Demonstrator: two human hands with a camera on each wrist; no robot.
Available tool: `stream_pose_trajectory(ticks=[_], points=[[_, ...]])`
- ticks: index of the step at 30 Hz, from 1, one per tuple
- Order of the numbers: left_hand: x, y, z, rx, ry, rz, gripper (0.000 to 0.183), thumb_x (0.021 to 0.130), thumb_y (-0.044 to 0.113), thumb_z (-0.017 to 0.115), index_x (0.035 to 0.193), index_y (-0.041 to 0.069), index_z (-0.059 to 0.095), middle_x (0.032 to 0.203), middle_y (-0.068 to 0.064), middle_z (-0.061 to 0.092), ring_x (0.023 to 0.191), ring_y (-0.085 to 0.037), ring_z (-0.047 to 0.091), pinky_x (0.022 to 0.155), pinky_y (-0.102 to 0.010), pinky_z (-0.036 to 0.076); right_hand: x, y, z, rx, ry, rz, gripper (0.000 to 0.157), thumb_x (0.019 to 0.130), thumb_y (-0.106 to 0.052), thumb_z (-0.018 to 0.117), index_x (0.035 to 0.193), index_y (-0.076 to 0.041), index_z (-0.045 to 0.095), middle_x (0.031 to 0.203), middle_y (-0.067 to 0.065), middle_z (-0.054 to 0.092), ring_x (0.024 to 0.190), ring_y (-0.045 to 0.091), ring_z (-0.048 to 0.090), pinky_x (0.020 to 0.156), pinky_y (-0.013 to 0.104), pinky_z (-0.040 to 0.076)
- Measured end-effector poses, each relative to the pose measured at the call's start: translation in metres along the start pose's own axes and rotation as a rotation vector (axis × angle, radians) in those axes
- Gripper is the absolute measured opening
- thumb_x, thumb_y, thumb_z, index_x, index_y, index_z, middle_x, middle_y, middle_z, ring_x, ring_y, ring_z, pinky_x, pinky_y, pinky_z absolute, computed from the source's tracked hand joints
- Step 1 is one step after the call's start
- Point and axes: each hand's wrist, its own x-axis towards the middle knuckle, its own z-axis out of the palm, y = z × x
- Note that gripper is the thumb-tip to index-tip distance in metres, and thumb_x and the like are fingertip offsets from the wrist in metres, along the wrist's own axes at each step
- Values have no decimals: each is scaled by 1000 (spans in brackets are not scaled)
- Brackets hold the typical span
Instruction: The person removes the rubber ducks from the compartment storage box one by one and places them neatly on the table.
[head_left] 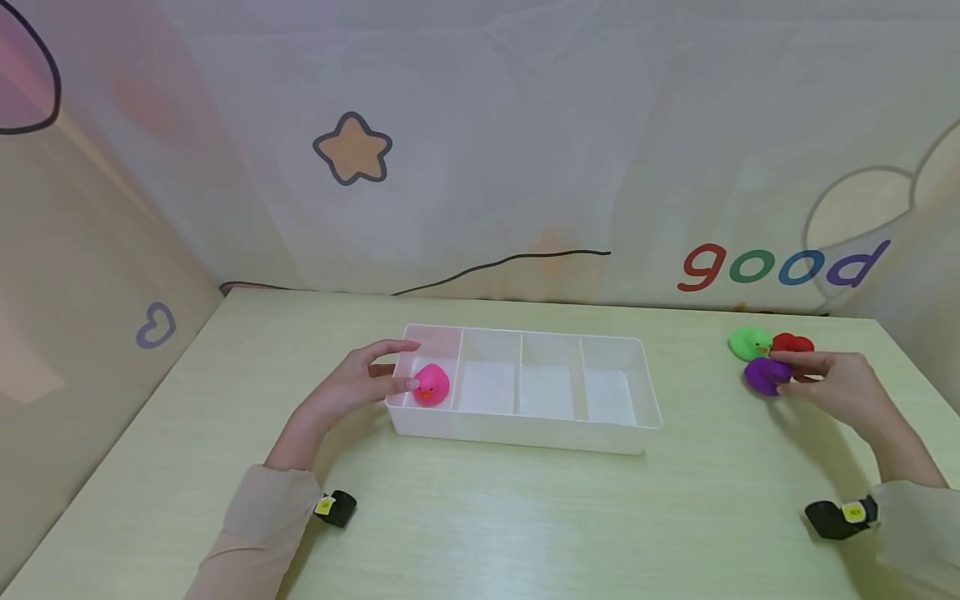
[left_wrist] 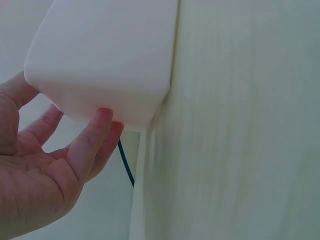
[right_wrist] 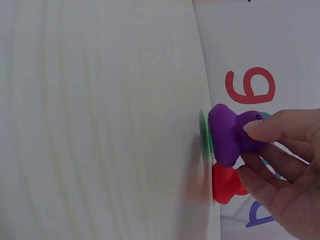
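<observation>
Your left hand [head_left: 356, 381] held the left end of the white tray [head_left: 517, 431]; well right of this tray, your right hand [head_left: 847, 383] was pinching the purple duck [head_left: 763, 377].

The left hand [left_wrist: 42, 177] grips the end of a smooth white box [left_wrist: 107, 42]. Two fingertips [left_wrist: 104, 115] rest against its end wall, while two other digits pass out of sight behind its edge. Right of the grip stretches a pale, wood-grained tabletop [left_wrist: 235, 125]. Just below the fingertips, a thin dark line [left_wrist: 126, 164] runs down over a plain pale surface [left_wrist: 102, 210].
</observation>
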Motion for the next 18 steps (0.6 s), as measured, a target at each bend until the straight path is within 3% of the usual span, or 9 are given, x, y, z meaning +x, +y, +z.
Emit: stream_pose_trajectory(ticks=[18], points=[[0,0,0,-18,0,-13,56,81,25,69,132,17,46,138,-8,36,120,-32,44,90,-43,45,4,6,-2,-22,-51,22,53,82,-13,65,126,9,45,119,40,42,106,52,38,63,18,43]])
